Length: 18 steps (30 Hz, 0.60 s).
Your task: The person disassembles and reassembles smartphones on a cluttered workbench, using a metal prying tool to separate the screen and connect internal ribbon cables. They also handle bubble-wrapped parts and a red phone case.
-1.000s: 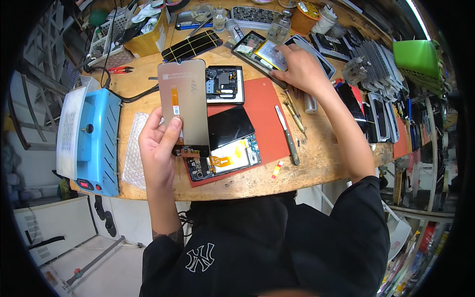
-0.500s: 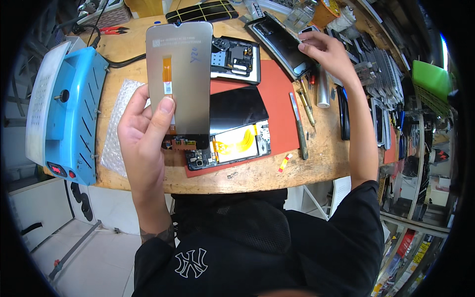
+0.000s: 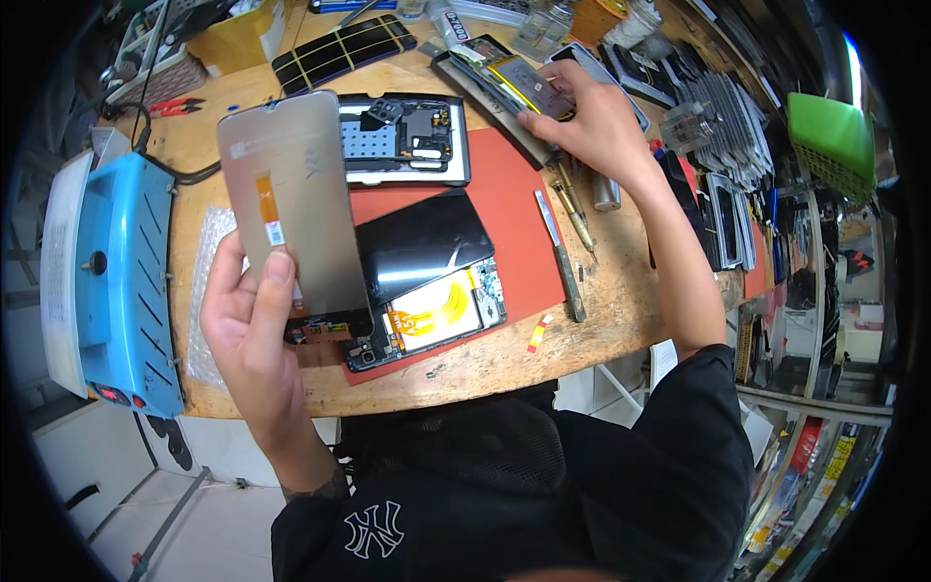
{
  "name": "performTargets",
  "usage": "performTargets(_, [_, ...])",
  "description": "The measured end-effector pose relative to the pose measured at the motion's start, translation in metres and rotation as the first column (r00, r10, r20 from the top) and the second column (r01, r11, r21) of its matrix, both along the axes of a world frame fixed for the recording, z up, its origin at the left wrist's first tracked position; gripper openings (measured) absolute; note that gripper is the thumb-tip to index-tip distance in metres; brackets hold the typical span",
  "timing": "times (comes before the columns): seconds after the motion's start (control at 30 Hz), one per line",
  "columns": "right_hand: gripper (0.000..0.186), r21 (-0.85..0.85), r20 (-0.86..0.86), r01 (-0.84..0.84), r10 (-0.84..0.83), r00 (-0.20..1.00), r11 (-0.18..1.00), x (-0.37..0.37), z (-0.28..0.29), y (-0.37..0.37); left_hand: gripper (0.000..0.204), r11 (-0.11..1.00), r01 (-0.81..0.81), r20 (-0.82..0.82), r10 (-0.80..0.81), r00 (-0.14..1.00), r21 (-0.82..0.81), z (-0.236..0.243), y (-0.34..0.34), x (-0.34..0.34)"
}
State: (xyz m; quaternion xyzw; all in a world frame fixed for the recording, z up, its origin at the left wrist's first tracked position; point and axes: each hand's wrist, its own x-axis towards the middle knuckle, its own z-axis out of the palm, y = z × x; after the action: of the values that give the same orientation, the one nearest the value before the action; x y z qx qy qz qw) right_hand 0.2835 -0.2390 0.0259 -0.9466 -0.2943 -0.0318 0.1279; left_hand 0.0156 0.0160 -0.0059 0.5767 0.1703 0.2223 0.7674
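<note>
My left hand (image 3: 254, 325) holds up a phone screen panel (image 3: 305, 199), thumb pressed on its silver-grey back, where an orange ribbon cable runs. At the far right of the bench, my right hand (image 3: 596, 131) grips an opened phone body (image 3: 529, 85) with a yellow-edged battery, thumb on the near side. A dark flat shell (image 3: 485, 102) lies along that body's left side. Between my arms, an opened phone (image 3: 432, 320) with a white battery and orange ribbon rests on a red mat (image 3: 524, 218). A black screen (image 3: 422, 247) partly covers it.
A phone in a white box (image 3: 461, 160) stands beyond the screen. To the right lie a flat blade (image 3: 561, 257), a brass-coloured screwdriver (image 3: 579, 218) and a small yellow-red strip (image 3: 539, 333). At left are a blue machine (image 3: 126, 262) and bubble wrap (image 3: 204, 330).
My left hand and its screen panel have moved lower and left in view, the panel tilting. My right hand, earlier at a dark phone shell, now grips the body with the battery. The view has shifted.
</note>
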Motion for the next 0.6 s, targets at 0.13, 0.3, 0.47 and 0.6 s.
performTargets(0.13, [0.062, 0.135, -0.065, 0.007, 0.001, 0.998, 0.991, 0.008, 0.003, -0.007, 0.034, 1.000, -0.004, 0.046, 0.004, 0.999, 0.002, 0.001, -0.001, 0.001])
performTargets(0.3, [0.060, 0.245, -0.188, 0.008, 0.039, 0.981, 0.970, 0.022, 0.005, -0.016, 0.037, 0.999, 0.034, 0.063, -0.036, 0.997, 0.026, 0.000, -0.001, 0.003])
performTargets(0.47, [0.058, 0.247, -0.189, 0.003, 0.045, 0.981, 0.969, 0.029, 0.005, -0.020, 0.039, 0.999, 0.028, 0.027, -0.029, 0.999, 0.041, 0.002, -0.002, 0.001])
performTargets(0.6, [0.058, 0.255, -0.208, 0.000, 0.055, 0.977, 0.967, 0.031, 0.003, -0.023, 0.037, 0.995, 0.095, 0.107, -0.094, 0.990, -0.005, 0.003, -0.002, 0.001])
